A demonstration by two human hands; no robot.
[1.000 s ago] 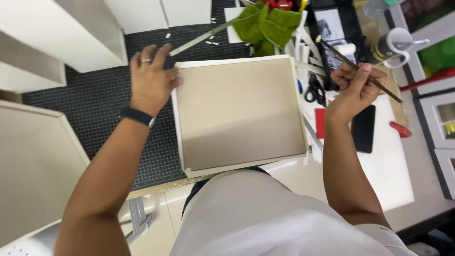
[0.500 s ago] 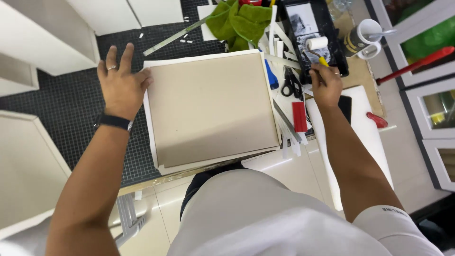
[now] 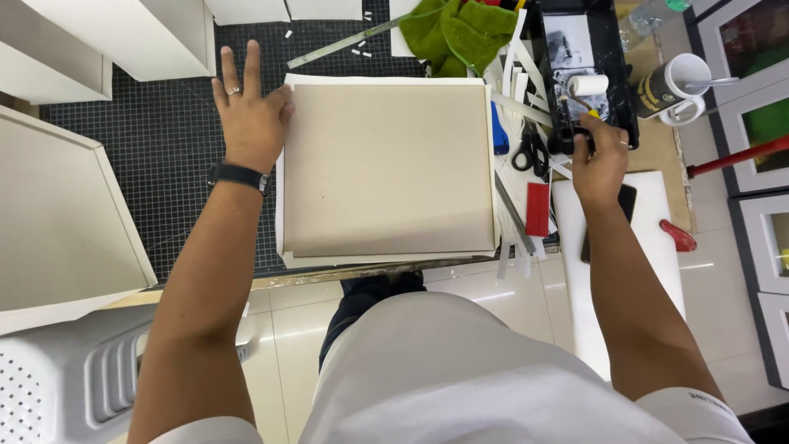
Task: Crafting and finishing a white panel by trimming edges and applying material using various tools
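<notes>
Item: grey board at centre, my left hand flat-fingered at its nine o'clock edge, my right hand clenched on roller at two o'clock—glue drips likely if tilted.

A dark cylindrical can with a yellow-lettered label stands at the upper right beside a white mug, and a black phone, screen dark, lies under the right wrist.

Roller handle hidden under right hand; green cloth cut by top edge.
</notes>
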